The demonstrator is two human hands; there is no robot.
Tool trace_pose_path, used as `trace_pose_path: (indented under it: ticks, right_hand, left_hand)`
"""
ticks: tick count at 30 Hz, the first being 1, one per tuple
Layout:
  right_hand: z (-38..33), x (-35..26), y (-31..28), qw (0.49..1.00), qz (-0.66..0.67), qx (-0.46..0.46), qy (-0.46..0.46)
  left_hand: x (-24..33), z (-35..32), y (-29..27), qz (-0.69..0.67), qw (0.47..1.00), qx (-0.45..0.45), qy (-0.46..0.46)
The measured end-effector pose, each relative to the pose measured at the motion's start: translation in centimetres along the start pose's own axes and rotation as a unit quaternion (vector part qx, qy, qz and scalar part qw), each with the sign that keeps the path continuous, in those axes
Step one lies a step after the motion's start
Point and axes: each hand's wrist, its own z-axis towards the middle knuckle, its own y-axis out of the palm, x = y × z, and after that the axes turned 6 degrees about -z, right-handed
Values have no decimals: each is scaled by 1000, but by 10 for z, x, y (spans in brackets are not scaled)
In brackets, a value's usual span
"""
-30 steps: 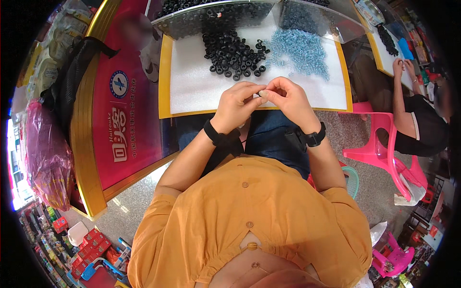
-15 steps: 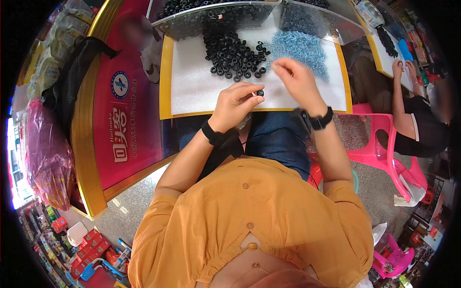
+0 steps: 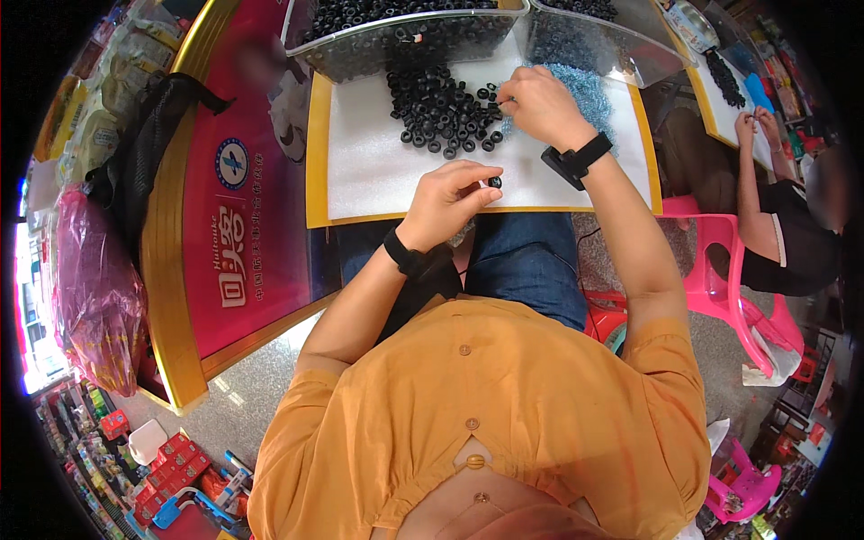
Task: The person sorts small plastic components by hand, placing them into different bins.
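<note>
Both hands are at work over a white foam-like mat [image 3: 378,171] edged in yellow. One small black rubber ring [image 3: 495,182] is pinched between the fingertips of the left hand [image 3: 447,200], whose other fingers are curled loosely; it is held just above the near part of the mat. The right hand [image 3: 540,103] is stretched forward to the seam between a loose heap of black rubber rings [image 3: 441,108] and a heap of small pale-blue rings [image 3: 589,90]; its fingertips are closed together at the edge of the black heap, but whether a piece is gripped there cannot be told.

Progress is judged to be slight. A large heap of black rings is left on the mat, the blue heap looks broad, and two clear plastic trays [image 3: 405,40] at the far edge are seen filled with more dark pieces. No separate pile of finished pieces is seen, so the amount already done cannot be judged.

At the right, a second person's hands [image 3: 751,121] are occupied at a neighbouring table, beside a pink plastic stool [image 3: 720,261].
</note>
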Motion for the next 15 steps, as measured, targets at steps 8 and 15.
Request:
trace_pose_path:
  ticks: [8,15]
  right_hand:
    - [-44,-20,-27,933,337,-4,129]
    - [-110,-48,-32,789,597,-52,135]
  left_hand:
    - [2,0,-2,-18,999,-4,-51]
    - [7,-4,-2,-87,994,19,-69]
